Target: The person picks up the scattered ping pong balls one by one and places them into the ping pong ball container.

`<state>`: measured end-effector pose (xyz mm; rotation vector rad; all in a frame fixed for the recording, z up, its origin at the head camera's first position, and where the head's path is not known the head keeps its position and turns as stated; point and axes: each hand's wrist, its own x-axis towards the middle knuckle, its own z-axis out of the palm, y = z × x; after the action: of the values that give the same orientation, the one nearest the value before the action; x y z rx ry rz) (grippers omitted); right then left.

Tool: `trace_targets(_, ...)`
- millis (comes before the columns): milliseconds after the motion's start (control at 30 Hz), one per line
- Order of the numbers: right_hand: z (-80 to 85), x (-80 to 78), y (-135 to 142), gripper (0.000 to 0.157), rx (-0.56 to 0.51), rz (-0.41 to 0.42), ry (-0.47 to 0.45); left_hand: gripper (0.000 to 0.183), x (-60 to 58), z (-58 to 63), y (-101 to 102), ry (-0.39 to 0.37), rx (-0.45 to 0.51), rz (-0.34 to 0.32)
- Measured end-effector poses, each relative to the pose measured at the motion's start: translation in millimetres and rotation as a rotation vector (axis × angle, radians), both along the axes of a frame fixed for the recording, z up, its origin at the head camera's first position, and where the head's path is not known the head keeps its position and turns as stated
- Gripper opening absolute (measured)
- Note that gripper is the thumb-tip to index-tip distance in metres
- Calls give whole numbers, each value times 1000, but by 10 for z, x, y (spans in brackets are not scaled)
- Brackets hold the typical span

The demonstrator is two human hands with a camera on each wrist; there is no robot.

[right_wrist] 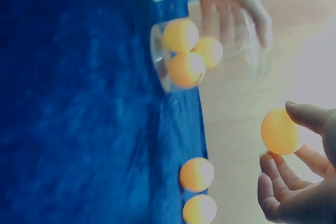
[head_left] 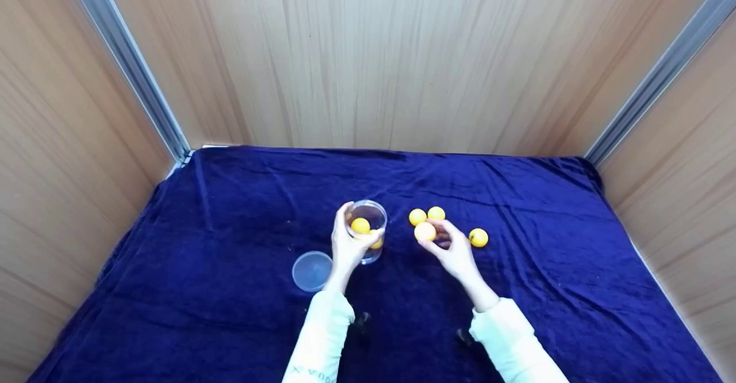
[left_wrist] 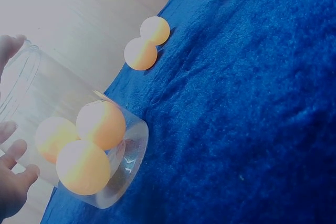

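Observation:
My left hand (head_left: 348,251) grips a clear plastic jar (head_left: 375,213) around its upper side. Three orange ping-pong balls (left_wrist: 84,167) lie at the bottom of the jar, seen through its wall in both wrist views. Between thumb and fingertips my right hand (head_left: 458,255) pinches another ping-pong ball (right_wrist: 280,131), held up off the cloth to the right of the jar. Two loose balls (head_left: 418,217) sit side by side just beyond that hand, and a single ball (head_left: 478,237) with a dark printed mark lies to its right.
A round translucent lid (head_left: 312,271) lies on the cloth left of the jar, beside the left wrist. Dark blue velvet cloth (head_left: 218,291) covers the table. Wood-grain panels (head_left: 368,55) enclose the back and both sides, with metal posts (head_left: 135,66) at the corners.

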<state>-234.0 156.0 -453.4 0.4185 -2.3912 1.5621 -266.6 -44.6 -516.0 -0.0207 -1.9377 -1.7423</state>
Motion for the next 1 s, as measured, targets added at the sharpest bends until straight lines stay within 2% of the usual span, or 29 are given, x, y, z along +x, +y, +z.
trace_targets(233,149,-17,-210,40,-20,34,29,75,187,305,23,15,21,-13)
trace_targets(333,178,-35,-285,39,-13,43,34,76,125,207,17,29,29,-18)
trace_targets(467,189,-61,-385,37,-22,51,41,79,6,10,1,12,26,-22)
trace_targets(500,190,-68,-410,37,-28,56,42,80,-1,-8,-1,5,22,-21)
trace_targets(600,206,-86,-474,37,-42,69,45,80,-10,-29,-8,-13,2,-15)
trace_targets(833,238,-146,-585,36,-64,103,18,79,-2,-15,-15,-4,-19,-5)
trace_targets(1000,169,-270,-648,36,-59,131,65,80,-8,-14,-23,6,-33,-3)
